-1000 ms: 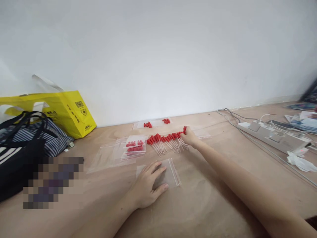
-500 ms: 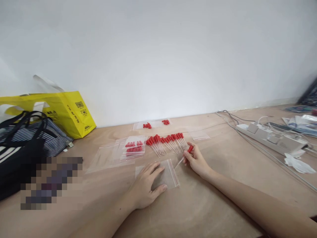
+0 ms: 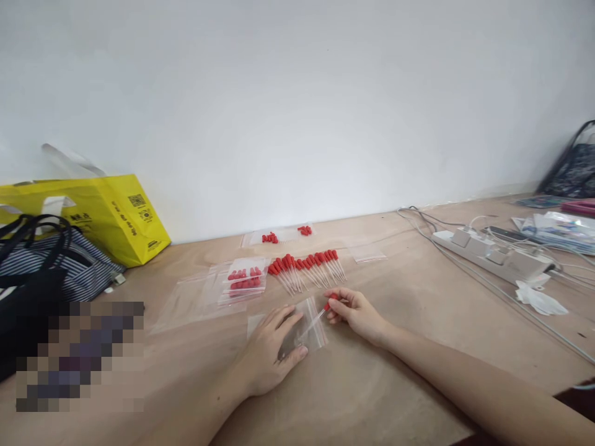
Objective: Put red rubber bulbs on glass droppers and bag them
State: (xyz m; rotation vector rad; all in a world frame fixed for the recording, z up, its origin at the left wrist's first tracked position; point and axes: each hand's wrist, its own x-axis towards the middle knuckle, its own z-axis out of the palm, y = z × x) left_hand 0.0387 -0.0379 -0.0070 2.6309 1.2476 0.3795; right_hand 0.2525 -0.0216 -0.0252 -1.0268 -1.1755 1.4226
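A clear zip bag [image 3: 309, 325] lies on the wooden table under my left hand [image 3: 275, 347], whose fingers are spread over it. My right hand [image 3: 352, 313] pinches a glass dropper [image 3: 328, 305] by its red bulb. The dropper's thin tube points down and left, over or inside the bag's zip end; which one is hard to tell. Beyond my hands a row of red-capped droppers [image 3: 309, 265] lies side by side, bulbs toward the wall. To their left, a filled zip bag [image 3: 246, 282] shows several red bulbs.
Farther back rests another bag with red bulbs [image 3: 279, 236]. A flat bag [image 3: 368, 253] lies to the right. At the left stand a yellow bag [image 3: 134, 226] and a striped bag [image 3: 90, 254]. On the right are a power strip [image 3: 493, 257], cables and a tissue [image 3: 542, 298].
My right hand has moved left with the dropper, bringing its tube across the zip end of the bag. My left hand remains on the bag. The view has shifted slightly right.
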